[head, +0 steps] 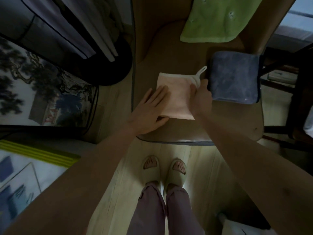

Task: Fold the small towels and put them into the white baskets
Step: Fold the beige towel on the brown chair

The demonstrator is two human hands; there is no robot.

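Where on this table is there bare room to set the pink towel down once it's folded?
Bare table lies along the near edge below the pink towel, and at the far left beside the green towel. The right side is crowded by the blue towel.

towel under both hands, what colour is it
Pale pink towel with a white edging and hanging loop, seen in the head view.

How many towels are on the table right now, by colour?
Pink towel, folded, under both hands: 1
Blue towel, folded, to its right: 1
Green towel, spread out at the far end: 1
Total: 3 towels on the table
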